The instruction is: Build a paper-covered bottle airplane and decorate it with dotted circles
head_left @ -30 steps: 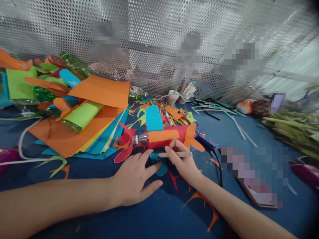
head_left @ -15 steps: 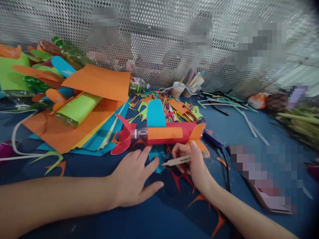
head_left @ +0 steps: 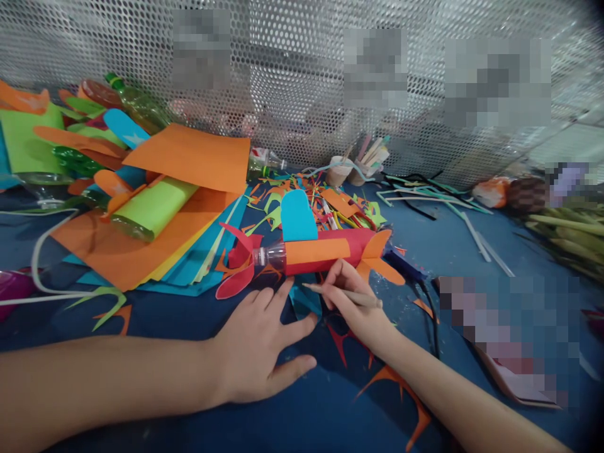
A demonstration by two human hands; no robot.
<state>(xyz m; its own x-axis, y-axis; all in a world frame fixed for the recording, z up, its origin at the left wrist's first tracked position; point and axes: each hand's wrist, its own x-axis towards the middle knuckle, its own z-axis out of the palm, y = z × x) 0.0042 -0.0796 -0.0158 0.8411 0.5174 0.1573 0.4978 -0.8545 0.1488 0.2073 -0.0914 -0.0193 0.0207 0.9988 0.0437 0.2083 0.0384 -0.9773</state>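
Note:
A plastic bottle wrapped in red paper [head_left: 356, 244] lies sideways as a toy plane, with an orange paper strip [head_left: 316, 251] along it. Red paper propeller blades [head_left: 238, 277] sit at its neck and orange tail fins [head_left: 380, 245] at its base. One blue paper wing [head_left: 299, 215] points away from me; the other blue wing [head_left: 304, 302] points toward me. My left hand [head_left: 264, 343] lies with spread fingers, its fingertips on or beside the near wing. My right hand [head_left: 352, 302] pinches a white marker pen [head_left: 356, 296], its tip over the near wing; contact is unclear.
Coloured paper sheets [head_left: 189, 154] and decorated bottles [head_left: 151, 211] are piled at left. Paper scraps [head_left: 268, 204] lie behind the plane, with cups of sticks [head_left: 340, 170] farther back. A blue glue gun [head_left: 406, 264] and its black cord lie at right, near a blurred-out phone-like object [head_left: 528, 393].
My right hand has turned the marker, and its tip has moved up the near wing toward the bottle. My left hand remains spread beside the wing.

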